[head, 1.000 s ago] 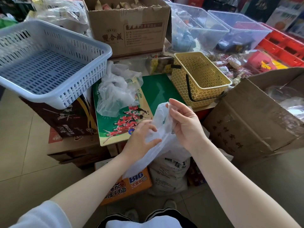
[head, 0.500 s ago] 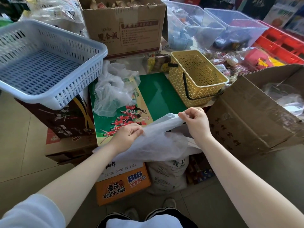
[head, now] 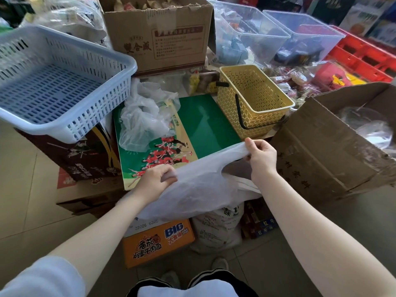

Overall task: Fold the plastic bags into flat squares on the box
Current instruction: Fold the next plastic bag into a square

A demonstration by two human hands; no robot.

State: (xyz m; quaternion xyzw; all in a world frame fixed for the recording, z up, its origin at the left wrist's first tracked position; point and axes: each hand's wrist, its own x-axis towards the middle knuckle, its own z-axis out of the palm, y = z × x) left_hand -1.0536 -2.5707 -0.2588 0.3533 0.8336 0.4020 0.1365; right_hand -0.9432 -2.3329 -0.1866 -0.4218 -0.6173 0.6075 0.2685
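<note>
Orange carton (head: 158,243): "BIG", "番茄鸡蛋牛肉面". Its white flap: "Z2026 0305". Brown box (head: 158,37): "雙合成".

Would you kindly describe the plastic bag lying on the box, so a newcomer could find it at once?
Start at the flat green box in the middle, between the pale blue basket and the yellow basket. On its far left corner lies the crumpled plastic bag. Unlike the white bag stretched between the left hand and right hand, nobody holds it and it is a loose, clear heap.
</note>
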